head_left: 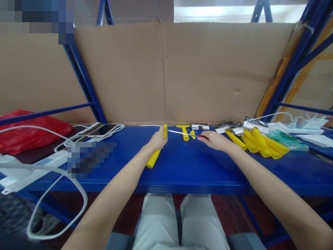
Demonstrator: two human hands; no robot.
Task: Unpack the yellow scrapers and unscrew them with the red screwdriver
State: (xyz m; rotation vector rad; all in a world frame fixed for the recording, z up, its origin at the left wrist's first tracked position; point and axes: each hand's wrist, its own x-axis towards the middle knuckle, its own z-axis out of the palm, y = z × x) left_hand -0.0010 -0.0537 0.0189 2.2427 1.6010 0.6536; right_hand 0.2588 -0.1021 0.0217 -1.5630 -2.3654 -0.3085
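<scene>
My left hand [158, 138] is wrapped round a yellow tool [154, 159]; its tube points down toward me and its flat head stands above my fingers. A screwdriver [182, 132] with a long thin metal shaft and a dark red handle lies in my closed right hand [211, 140]. The shaft runs left, its tip by the yellow head at my left hand; whether they touch is unclear. Between my hands, farther back on the blue table [182, 173], lie a yellow T-shaped tool [185, 135] and a small yellow piece [193, 134].
Several yellow tubes [273, 146] lie at the right beside black-and-white packets [223, 127] and a green bag [288, 139]. A white power strip [39, 170], cables and a red bag [28, 130] are at the left. A cardboard panel [208, 73] stands behind the table.
</scene>
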